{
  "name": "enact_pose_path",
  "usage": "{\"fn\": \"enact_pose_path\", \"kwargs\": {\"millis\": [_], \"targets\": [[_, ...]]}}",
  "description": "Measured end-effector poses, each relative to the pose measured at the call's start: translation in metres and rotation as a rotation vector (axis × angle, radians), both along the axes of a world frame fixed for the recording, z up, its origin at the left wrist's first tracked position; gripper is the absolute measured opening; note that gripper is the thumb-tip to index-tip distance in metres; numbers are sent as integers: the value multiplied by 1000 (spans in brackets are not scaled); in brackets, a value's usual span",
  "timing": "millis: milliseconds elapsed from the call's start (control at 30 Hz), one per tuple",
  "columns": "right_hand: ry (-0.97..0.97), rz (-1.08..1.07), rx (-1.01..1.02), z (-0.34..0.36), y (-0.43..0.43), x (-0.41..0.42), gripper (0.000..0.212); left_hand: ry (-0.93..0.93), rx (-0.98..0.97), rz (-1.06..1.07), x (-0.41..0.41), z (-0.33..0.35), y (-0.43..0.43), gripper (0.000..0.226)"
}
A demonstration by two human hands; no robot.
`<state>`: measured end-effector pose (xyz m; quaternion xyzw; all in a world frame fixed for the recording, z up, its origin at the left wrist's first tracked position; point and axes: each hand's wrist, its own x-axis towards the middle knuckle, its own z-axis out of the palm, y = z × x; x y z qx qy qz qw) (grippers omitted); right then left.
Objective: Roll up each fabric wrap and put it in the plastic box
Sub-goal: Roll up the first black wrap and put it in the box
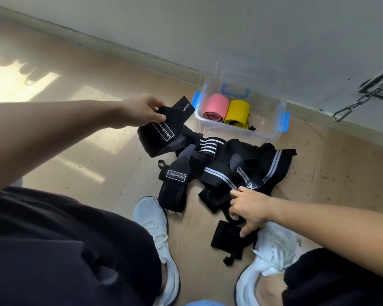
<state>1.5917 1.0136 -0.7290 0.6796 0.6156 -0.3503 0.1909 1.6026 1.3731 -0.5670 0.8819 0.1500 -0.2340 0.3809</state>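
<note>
Left hand: the left hand (142, 111) has thumb and fingers clamped on the top edge of a black labelled wrap (161, 138), held up off the floor with its loose end hanging.
Right hand: the right hand (250, 208) is down in the pile of wraps (221, 173), index finger touching a striped band and the other fingers bent over black fabric; I cannot tell whether it is grasping anything.
Pile: black wraps, some with white stripes, lie tangled on the floor (97, 140) between the two hands.
Nearby pieces: a second labelled wrap (175, 184) lies at the pile's left edge; a small black wrap (227, 239) lies just beside the right shoe (272, 246).
Plastic box: the clear plastic box (274, 111) with blue latches stands beyond the pile, against the wall.
Inside the box: a pink roll (216, 108) and a yellow roll (238, 112), side by side and touching.
Feet: the left shoe (153, 219) is near the pile.
Wall: a metal chain (358, 100) hangs well right of the box.
</note>
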Motion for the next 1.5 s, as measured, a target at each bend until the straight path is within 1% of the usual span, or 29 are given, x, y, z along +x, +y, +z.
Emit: {"fn": "enact_pose_path", "kwargs": {"millis": [67,167,233,267,333,400,433,500,567,600,633,700,767,800,833,900,967,1000,1067,1133,1200,1267,1333,1400,1500], "targets": [[39,-50,5,2,-6,-1,60,12,11,-23,-2,-3,-2,11],[122,-197,-6,4,-12,-7,62,15,7,-52,-1,-3,-8,18],[124,-214,-41,7,-14,-16,63,9,8,-70,2,-1,-13,19],[124,-216,-56,9,-13,-21,60,9,6,-75,2,-1,-14,19],[149,-264,-63,10,-11,-26,43,1,-2,-73,3,0,-17,16],[210,-357,-9,14,-3,-24,24,-12,-6,-66,4,0,-17,12],[247,-431,18,17,1,-20,18,-14,-10,-64,5,0,-16,11],[290,-576,82,33,14,-5,15,-10,-19,-58,6,2,-15,10],[265,-663,162,55,27,19,11,-4,-20,-57,6,4,-13,12],[218,-696,191,65,31,33,8,-4,-16,-55,7,5,-13,12],[149,-715,198,76,34,46,5,-8,-12,-52,7,6,-13,11],[-51,-672,121,88,33,65,3,-20,-4,-39,7,7,-13,10],[-208,-602,84,88,30,74,7,-31,6,-24,7,8,-12,10],[-214,-593,122,84,31,75,11,-34,11,-16,6,8,-12,10],[-181,-607,176,79,34,75,19,-36,14,-10,6,7,-11,9],[-67,-666,236,64,45,73,50,-35,5,-8,5,5,-9,10],[2,-701,234,46,58,69,79,-25,-27,-1,3,2,-7,9],[30,-718,212,39,63,66,88,-20,-56,7,2,0,-6,9],[124,-768,144,25,70,61,101,-19,-119,37,-2,-2,-5,9],[259,-838,79,19,76,51,105,-9,-183,78,-6,-6,-4,10],[339,-877,88,16,84,37,106,3,-226,119,-9,-8,0,11],[289,-851,151,11,92,23,109,2,-228,151,-10,-9,5,12],[175,-873,200,12,97,22,112,1,-194,173,-9,-10,11,12],[145,-914,140,13,92,31,117,-1,-155,192,-9,-11,15,15],[243,-854,-2,9,80,37,114,3,-133,202,-8,-14,18,17]]}}
